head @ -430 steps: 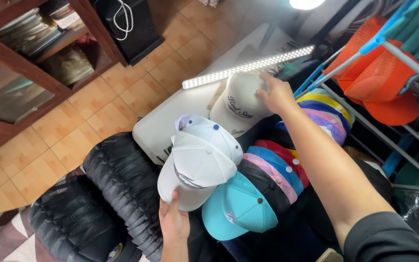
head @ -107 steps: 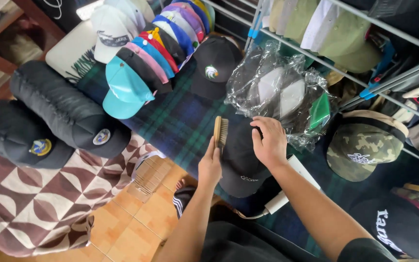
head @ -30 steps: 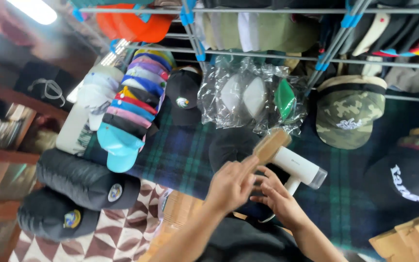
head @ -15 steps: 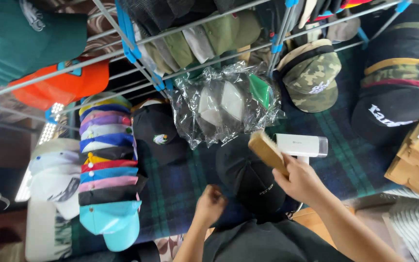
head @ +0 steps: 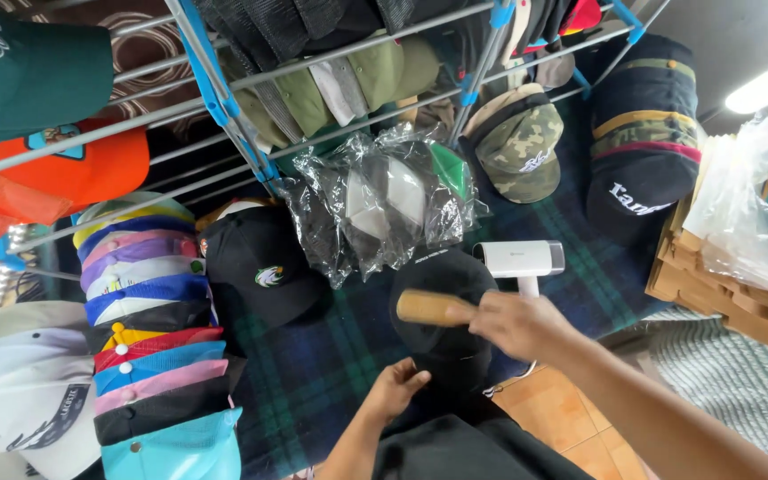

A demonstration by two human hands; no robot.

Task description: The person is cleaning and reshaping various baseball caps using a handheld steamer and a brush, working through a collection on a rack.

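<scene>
Black cap (head: 444, 307) lies on a plaid blanket (head: 313, 373) below a metal rack (head: 224, 98); right hand (head: 526, 324) grips a wooden brush (head: 433, 308), left hand (head: 393, 387) curls on its brim.

The right hand (head: 526, 324) reaches in from the lower right, its grip closed, forearm bare. The left hand (head: 395, 389) rises from below, fingers curled.

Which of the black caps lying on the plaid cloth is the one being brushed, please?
The plain black cap under the wooden brush, steadied by the left hand; the other black cap lies untouched, bearing an emblem.
</scene>
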